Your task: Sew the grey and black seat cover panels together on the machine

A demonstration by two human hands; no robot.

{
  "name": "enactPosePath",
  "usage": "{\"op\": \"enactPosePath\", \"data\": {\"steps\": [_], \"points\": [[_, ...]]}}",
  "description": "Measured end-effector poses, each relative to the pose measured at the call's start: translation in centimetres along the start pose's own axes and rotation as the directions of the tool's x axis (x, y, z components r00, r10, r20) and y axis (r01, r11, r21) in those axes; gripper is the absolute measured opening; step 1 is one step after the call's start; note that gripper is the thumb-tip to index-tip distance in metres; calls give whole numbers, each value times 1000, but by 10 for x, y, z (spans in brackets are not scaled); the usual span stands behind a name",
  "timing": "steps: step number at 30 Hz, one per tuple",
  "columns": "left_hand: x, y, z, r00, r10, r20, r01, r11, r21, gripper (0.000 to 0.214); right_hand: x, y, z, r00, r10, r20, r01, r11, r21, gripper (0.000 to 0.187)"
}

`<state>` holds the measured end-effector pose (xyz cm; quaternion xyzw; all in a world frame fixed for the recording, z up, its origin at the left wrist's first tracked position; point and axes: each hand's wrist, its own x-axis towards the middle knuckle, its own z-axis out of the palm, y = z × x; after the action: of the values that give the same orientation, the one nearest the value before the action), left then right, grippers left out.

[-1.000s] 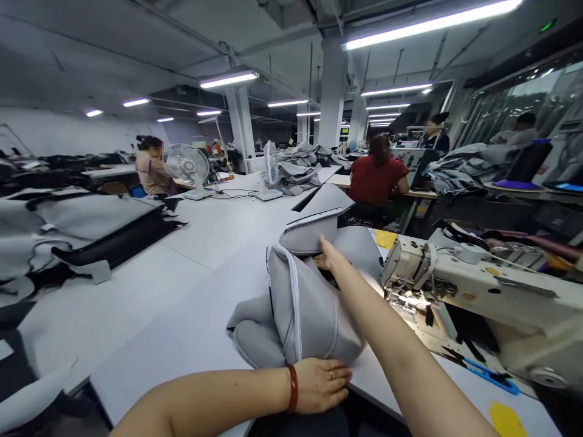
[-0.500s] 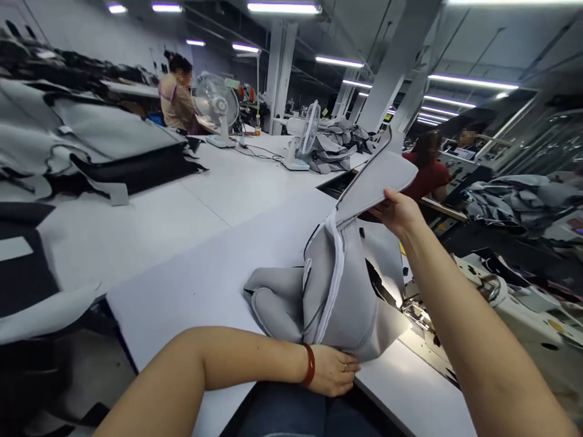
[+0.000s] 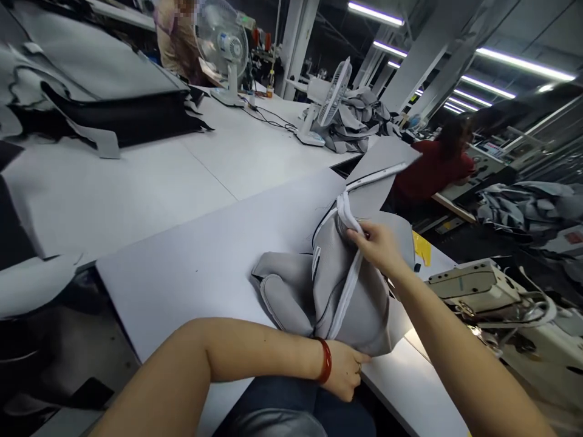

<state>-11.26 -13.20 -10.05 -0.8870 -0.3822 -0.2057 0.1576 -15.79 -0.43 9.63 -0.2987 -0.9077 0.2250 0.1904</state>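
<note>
A grey sewn fabric cover point(image 3: 300, 291) with white edging strips and dark seams stands bunched up on the white table. My right hand point(image 3: 376, 246) pinches its white edging strip point(image 3: 348, 288) near the upper fold, thumb on top. Above that hand a grey flap point(image 3: 382, 161) leans up and away to the right. My left hand point(image 3: 344, 370), with a red bangle and a ring, is closed at the cover's lower edge by the table's front edge. Its index finger lies along the fabric; the other fingers curl under and are partly hidden.
A sewing machine point(image 3: 492, 297) stands at the right, close to my right forearm. Two fans point(image 3: 232, 48) stand on the far table point(image 3: 182, 176). Stacked grey and black pieces point(image 3: 118, 79) lie at left. A person in red point(image 3: 432, 164) works at the right.
My right hand has left the upper flap and moved down and left to the white edging strip. The flap has folded over. My left hand's fingers have curled more. The view has tilted down.
</note>
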Motion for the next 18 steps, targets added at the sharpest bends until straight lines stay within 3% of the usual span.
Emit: {"op": "enactPosePath", "data": {"steps": [1, 3, 7, 9, 11, 13, 15, 16, 18], "points": [[0, -1, -9, 992, 116, -56, -118, 993, -22, 26, 2, 6, -1, 999, 39, 9, -40, 989, 142, 26], [2, -7, -34, 925, 336, -178, -360, 924, -129, 23, 3, 19, -6, 993, 121, 18, -119, 920, 374, 31], [10, -39, -96, 900, 244, -361, -331, 922, -201, 27, -3, 35, -15, 976, 213, 45, -201, 795, 572, 38], [11, -62, -121, 882, 97, -462, -203, 961, -185, 28, -7, 35, -16, 973, 222, 61, -212, 759, 616, 41], [11, -86, -136, 833, -168, -527, 78, 979, -188, 30, -10, 32, -17, 969, 229, 91, -232, 723, 651, 44], [10, -107, -144, 705, -464, -537, 419, 883, -214, 27, -11, 27, -17, 964, 238, 122, -256, 689, 678, 47], [9, -122, -147, 558, -654, -511, 648, 728, -224, 26, -12, 23, -18, 960, 244, 134, -267, 671, 691, 49], [9, -127, -148, 518, -701, -490, 706, 674, -217, 30, -12, 22, -17, 959, 248, 134, -270, 669, 692, 49], [8, -133, -151, 511, -743, -433, 747, 633, -205, 29, -12, 19, -17, 959, 255, 122, -266, 670, 693, 51]]}}
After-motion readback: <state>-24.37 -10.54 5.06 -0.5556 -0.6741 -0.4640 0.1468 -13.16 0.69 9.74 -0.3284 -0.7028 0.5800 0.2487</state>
